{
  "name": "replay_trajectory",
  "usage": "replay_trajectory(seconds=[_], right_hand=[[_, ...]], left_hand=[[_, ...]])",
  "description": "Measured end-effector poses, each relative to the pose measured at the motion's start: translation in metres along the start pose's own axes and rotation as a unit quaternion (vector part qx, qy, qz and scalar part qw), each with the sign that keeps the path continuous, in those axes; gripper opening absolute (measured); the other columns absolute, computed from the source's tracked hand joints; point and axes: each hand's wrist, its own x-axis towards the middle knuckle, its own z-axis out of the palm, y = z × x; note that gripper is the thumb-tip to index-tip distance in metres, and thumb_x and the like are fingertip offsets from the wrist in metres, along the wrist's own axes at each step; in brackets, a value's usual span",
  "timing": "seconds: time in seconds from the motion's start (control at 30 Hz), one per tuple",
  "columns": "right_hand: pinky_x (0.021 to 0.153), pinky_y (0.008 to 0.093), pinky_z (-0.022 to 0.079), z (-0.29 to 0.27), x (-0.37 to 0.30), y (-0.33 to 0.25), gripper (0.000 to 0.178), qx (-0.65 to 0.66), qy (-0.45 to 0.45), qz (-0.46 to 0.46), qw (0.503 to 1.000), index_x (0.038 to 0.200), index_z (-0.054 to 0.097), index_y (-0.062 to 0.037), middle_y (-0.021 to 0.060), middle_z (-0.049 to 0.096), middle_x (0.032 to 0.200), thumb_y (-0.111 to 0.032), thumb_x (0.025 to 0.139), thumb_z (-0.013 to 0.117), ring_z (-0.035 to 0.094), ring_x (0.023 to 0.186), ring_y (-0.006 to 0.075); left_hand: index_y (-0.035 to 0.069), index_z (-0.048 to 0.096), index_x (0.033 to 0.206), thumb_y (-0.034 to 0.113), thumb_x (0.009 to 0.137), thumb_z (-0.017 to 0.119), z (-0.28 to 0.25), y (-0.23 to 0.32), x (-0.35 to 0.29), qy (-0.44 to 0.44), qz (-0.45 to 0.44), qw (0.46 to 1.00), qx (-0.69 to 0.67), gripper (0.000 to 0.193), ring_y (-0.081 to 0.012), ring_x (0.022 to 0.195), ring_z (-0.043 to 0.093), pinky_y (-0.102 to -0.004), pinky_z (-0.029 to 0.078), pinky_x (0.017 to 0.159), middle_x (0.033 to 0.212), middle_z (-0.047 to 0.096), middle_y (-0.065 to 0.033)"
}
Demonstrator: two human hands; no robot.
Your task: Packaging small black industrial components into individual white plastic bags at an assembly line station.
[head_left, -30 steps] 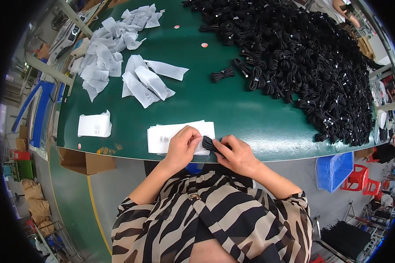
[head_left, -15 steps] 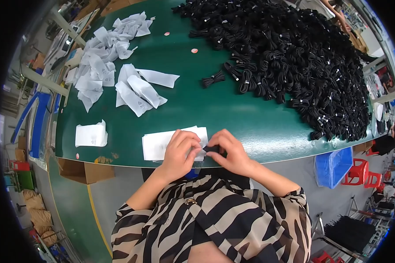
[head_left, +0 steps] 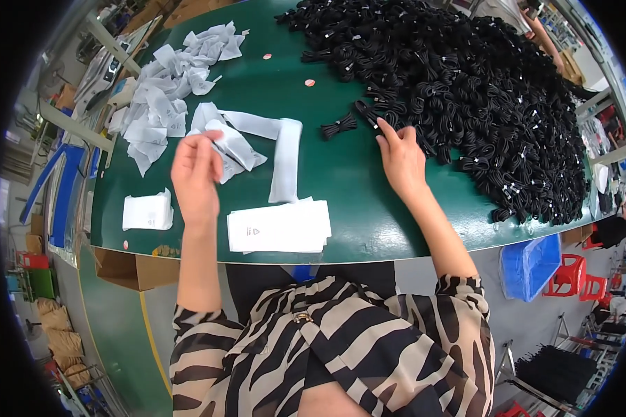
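Observation:
My left hand (head_left: 197,167) hovers at the near left edge of a loose group of white pouches (head_left: 236,146). Its fingers are bent and slightly blurred, the thumb stands apart from them, and nothing shows between. My right hand (head_left: 402,156) reaches to the near edge of a large heap of black cables (head_left: 459,90). Its fingers are stretched out, with the index fingertip at a coiled cable (head_left: 368,113). One long white pouch (head_left: 285,163) stretches toward me between the hands. Below it lies a flat stack of white pouches (head_left: 278,228).
A tied cable bundle (head_left: 338,126) rests apart from the heap. More crumpled white pouches (head_left: 153,104) cover the green table's (head_left: 368,184) far left, and a small white stack (head_left: 148,211) sits near its front-left edge. A blue bin (head_left: 528,267) stands below on the right.
Both hands have left the flat stack, where they held a white pouch and something black. My left hand moved far left, my right to the cable heap. A long pouch now lies beyond the stack.

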Motion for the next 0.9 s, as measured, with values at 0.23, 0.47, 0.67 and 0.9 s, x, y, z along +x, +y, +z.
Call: replay_trajectory(seconds=[0.23, 0.47, 0.67, 0.9], right_hand=[[0.064, 0.0448, 0.054, 0.01, -0.001, 0.015, 0.023, -0.051, -0.043, -0.034, 0.997, 0.112, 0.062, -0.0103, 0.0166, 0.05, 0.098, -0.012, 0.09, 0.067, 0.063, 0.081, 0.0355], [0.065, 0.045, 0.053, 0.006, -0.024, 0.009, 0.027, 0.066, -0.006, -0.009, 0.998, 0.102, 0.06, -0.0034, 0.0171, 0.055, 0.1, -0.014, 0.082, 0.075, 0.062, 0.079, 0.0364], [0.052, 0.0313, 0.049, -0.035, -0.07, -0.043, 0.025, 0.229, -0.128, -0.002, 0.965, 0.098, 0.061, 0.0003, 0.0114, 0.055, 0.089, -0.006, 0.08, 0.076, 0.058, 0.063, 0.0219], [0.051, 0.035, 0.052, -0.046, -0.12, -0.07, 0.036, 0.165, -0.081, -0.098, 0.978, 0.105, 0.062, -0.0007, 0.0108, 0.054, 0.092, -0.007, 0.073, 0.079, 0.061, 0.063, 0.0254]], left_hand=[[0.005, 0.065, 0.103, 0.002, 0.089, 0.068, 0.035, -0.016, -0.063, -0.181, 0.046, 0.939, 0.288, 0.015, -0.0113, 0.075, 0.057, -0.0245, 0.047, 0.067, 0.099, 0.064, -0.0049], [0.002, 0.063, 0.092, 0.005, 0.084, 0.073, 0.06, -0.046, -0.109, -0.295, 0.158, 0.87, 0.362, 0.013, -0.0257, 0.074, 0.059, -0.0359, 0.048, 0.063, 0.085, 0.06, -0.009], [0.0, 0.06, 0.089, 0.003, 0.086, 0.07, 0.06, -0.059, -0.117, -0.265, 0.155, 0.884, 0.354, 0.011, -0.0234, 0.07, 0.058, -0.0337, 0.047, 0.062, 0.081, 0.057, -0.0085], [-0.002, 0.058, 0.09, -0.003, 0.088, 0.065, 0.062, -0.05, -0.118, -0.216, -0.054, 0.94, 0.259, 0.007, -0.0161, 0.066, 0.052, -0.0264, 0.043, 0.062, 0.081, 0.056, -0.0081]])
